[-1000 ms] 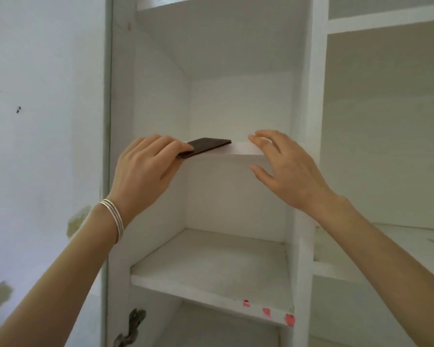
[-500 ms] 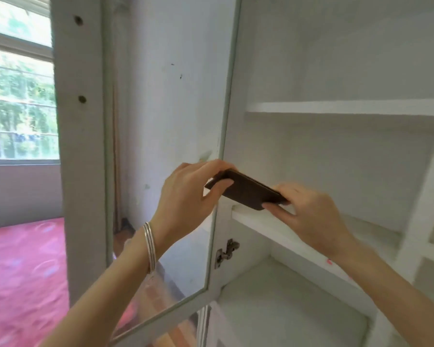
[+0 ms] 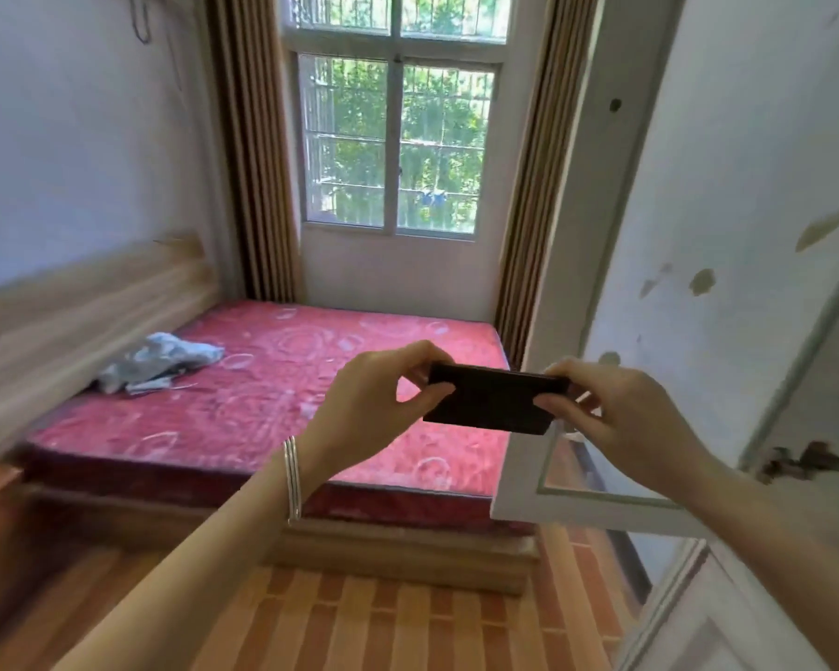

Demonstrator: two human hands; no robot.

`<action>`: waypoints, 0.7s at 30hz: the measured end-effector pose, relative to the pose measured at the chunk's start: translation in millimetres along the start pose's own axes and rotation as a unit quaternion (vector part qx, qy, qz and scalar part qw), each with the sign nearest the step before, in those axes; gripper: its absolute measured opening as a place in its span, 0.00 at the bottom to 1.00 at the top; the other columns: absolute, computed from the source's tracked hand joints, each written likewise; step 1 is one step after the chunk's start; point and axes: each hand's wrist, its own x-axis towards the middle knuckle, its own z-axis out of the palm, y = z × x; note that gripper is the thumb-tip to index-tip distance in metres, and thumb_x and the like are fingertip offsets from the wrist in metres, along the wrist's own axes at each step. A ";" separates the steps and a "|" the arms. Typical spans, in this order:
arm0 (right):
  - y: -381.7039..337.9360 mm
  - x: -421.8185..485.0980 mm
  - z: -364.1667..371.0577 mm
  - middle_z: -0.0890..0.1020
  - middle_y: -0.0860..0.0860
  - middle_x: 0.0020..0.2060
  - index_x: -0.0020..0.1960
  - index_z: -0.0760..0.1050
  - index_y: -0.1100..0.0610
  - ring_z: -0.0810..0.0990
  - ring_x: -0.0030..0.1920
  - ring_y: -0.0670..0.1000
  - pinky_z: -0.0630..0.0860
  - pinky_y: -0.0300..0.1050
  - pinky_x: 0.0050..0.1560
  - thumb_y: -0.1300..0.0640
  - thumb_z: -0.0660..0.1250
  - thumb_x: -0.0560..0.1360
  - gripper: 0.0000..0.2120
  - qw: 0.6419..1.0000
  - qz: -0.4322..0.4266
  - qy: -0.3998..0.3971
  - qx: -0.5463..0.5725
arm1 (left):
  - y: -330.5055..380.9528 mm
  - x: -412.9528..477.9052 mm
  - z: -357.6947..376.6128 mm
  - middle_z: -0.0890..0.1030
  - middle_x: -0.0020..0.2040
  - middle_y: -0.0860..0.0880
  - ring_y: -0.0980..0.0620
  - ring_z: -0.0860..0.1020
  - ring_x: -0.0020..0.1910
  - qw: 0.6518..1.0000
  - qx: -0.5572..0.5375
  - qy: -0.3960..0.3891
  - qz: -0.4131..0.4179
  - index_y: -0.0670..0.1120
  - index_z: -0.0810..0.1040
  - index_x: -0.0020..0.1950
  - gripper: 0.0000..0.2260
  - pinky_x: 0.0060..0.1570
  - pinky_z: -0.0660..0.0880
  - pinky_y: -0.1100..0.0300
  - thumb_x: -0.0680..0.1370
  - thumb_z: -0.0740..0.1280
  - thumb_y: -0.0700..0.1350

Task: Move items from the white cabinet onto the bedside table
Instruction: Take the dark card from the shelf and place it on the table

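Left grip point(image 3: 374, 404) pinches the left end of the dark flat item point(image 3: 492, 401), and right grip point(image 3: 621, 418) pinches the right end, so both are clamped on it. We see it held roughly level in the air between them. Half a second ago it sat tilted just over the cabinet shelf. Now the shelf is out of view and we face the window point(image 3: 398, 142). The red mattress point(image 3: 262, 404) lies beyond the grips. The open cabinet door point(image 3: 577, 234) is just behind the right grip. A grey cloth point(image 3: 158, 363) lies far left of the left grip.
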 end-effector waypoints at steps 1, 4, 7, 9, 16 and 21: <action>-11.2 8.9 15.1 0.82 0.46 0.36 0.48 0.78 0.55 0.79 0.33 0.45 0.79 0.50 0.34 0.46 0.64 0.73 0.13 1.000 -0.015 -0.004 0.015 | -8.6 -13.6 -15.1 0.81 0.40 0.57 0.63 0.79 0.41 1.000 0.011 0.006 -0.012 0.49 0.79 0.50 0.11 0.42 0.76 0.62 0.73 0.64 0.53; -47.7 37.9 60.5 0.80 0.45 0.36 0.47 0.78 0.54 0.78 0.33 0.46 0.78 0.51 0.34 0.49 0.67 0.71 0.10 0.996 -0.057 -0.009 0.062 | -34.3 -54.1 -61.3 0.81 0.40 0.58 0.63 0.79 0.40 0.997 0.049 0.017 -0.053 0.49 0.79 0.50 0.11 0.41 0.75 0.64 0.73 0.65 0.53; -94.3 63.7 103.1 0.77 0.41 0.34 0.45 0.78 0.53 0.78 0.32 0.45 0.78 0.50 0.33 0.51 0.69 0.70 0.07 0.991 -0.098 -0.023 0.085 | -62.4 -100.3 -110.4 0.81 0.40 0.58 0.64 0.79 0.40 0.990 0.096 0.011 -0.106 0.50 0.79 0.49 0.10 0.40 0.75 0.63 0.73 0.65 0.53; -128.3 78.0 131.1 0.76 0.40 0.33 0.44 0.78 0.51 0.78 0.31 0.45 0.78 0.48 0.31 0.53 0.72 0.69 0.05 0.988 -0.117 -0.035 0.091 | -80.8 -134.8 -148.3 0.82 0.40 0.59 0.64 0.79 0.40 0.980 0.139 0.004 -0.142 0.50 0.79 0.49 0.07 0.39 0.75 0.65 0.74 0.66 0.51; -245.5 130.9 243.5 0.81 0.46 0.33 0.43 0.80 0.53 0.79 0.32 0.49 0.76 0.47 0.33 0.57 0.74 0.69 0.05 0.978 -0.139 -0.100 0.122 | -127.8 -254.2 -282.5 0.82 0.51 0.54 0.55 0.79 0.50 0.906 0.360 -0.009 -0.224 0.50 0.79 0.56 0.17 0.52 0.73 0.56 0.76 0.57 0.57; -323.2 165.6 309.0 0.76 0.40 0.32 0.44 0.81 0.53 0.75 0.32 0.43 0.67 0.33 0.33 0.57 0.73 0.69 0.04 0.970 -0.145 -0.134 0.145 | -154.3 -319.6 -352.2 0.80 0.56 0.52 0.51 0.77 0.55 0.875 0.398 -0.010 -0.275 0.48 0.78 0.59 0.19 0.56 0.71 0.55 0.76 0.57 0.57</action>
